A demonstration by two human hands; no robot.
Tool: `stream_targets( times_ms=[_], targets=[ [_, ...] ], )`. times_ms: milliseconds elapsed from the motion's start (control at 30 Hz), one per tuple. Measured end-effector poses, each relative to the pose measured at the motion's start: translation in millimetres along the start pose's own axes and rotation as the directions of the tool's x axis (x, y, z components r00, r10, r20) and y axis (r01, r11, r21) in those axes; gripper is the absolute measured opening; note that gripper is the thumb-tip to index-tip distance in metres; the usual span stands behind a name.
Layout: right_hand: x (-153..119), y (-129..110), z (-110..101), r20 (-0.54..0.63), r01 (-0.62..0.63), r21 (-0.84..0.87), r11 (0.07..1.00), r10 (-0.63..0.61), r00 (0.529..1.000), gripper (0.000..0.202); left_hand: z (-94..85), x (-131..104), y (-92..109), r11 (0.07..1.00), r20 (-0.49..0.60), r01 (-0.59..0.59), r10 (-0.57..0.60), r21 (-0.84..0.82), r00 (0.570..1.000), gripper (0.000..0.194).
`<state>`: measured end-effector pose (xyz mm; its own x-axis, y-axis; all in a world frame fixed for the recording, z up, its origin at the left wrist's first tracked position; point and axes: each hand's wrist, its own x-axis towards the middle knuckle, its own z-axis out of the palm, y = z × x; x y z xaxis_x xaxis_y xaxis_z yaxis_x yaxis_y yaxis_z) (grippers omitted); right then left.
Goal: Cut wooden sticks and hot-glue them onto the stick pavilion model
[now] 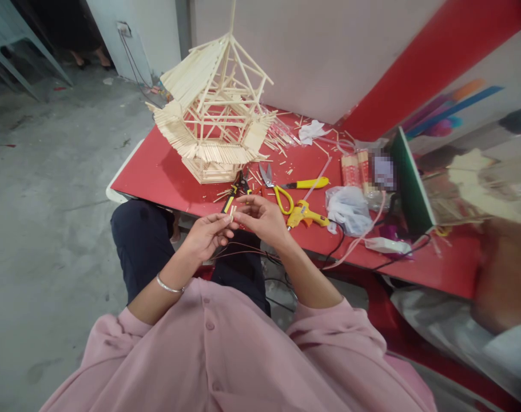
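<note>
Short pale wooden sticks (233,210) stand between my fingertips above the table's front edge. My left hand (209,233) pinches them between thumb and fingers. From the other side, the thumb and fingers of my right hand (262,220) close on the same sticks; its upper fingers partly hide the grip. Beyond my hands, a tiered pavilion model (219,114) made of thin sticks stands on the red table (144,171). Its roof is covered on the left and bare framing on the right. Black-and-yellow pliers (230,200) lie just behind my fingers.
Yellow-handled scissors (283,197), a yellow-handled knife (311,183) and a yellow glue gun (305,215) lie right of my hands. Further right are a plastic bag (348,210), stick bundles (355,170), a green board (412,177) and another person's arm (506,274). Cables hang below.
</note>
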<state>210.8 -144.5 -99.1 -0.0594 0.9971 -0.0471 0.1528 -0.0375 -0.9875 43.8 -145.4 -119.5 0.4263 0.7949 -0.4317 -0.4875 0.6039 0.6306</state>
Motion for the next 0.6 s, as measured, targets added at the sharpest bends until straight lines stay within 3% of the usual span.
stream_targets(
  times_ms=[600],
  targets=[
    [0.7, 7.4, -2.2, -0.008, -0.025, 0.014, 1.0, 0.025, 1.0, 0.044, -0.4, 3.2, -5.1, 0.999, -0.007, -0.016, 0.017, 0.037, 1.0, 0.025]
  ],
)
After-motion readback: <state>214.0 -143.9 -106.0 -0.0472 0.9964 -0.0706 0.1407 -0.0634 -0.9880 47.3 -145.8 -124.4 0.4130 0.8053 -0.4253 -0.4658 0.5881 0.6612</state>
